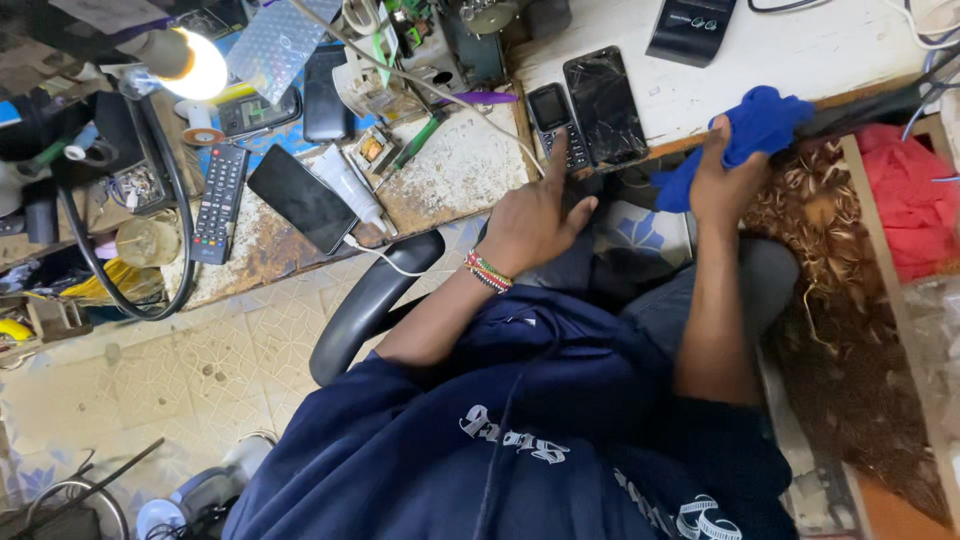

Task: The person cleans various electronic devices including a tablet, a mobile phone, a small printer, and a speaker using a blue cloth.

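At the far left a lit lamp point(190, 62) shines over a cluttered, worn bench point(470, 160). Just below it a black remote control point(219, 203) lies lengthwise, and right of that a dark smartphone point(301, 198) rests face up at a slant, with a white tube point(345, 185) beside its upper edge. A white cable point(385, 262) runs off the bench edge near the black armrest point(370, 300) of a chair.

Toward the middle, the left hand point(530, 220) reaches to the bench edge with its index finger stretched out and the other fingers loosely curled. Its grip is wide and holds nothing; the fingertip sits just beside a small keypad phone point(552, 122). A beaded bracelet point(488, 271) circles that wrist. Directly right of the keypad phone lies a larger smartphone with a cracked screen point(604, 104), the two touching or nearly so, both on the paler part of the bench.

Further right, the right hand point(722, 180) is raised at the bench edge, its grip closed around a bright blue cloth point(762, 125) that bunches above and hangs left of the fingers. Past it a heap of curly brown hair point(825, 220) lies below the bench, and red fabric point(905, 200) sits at the far right.
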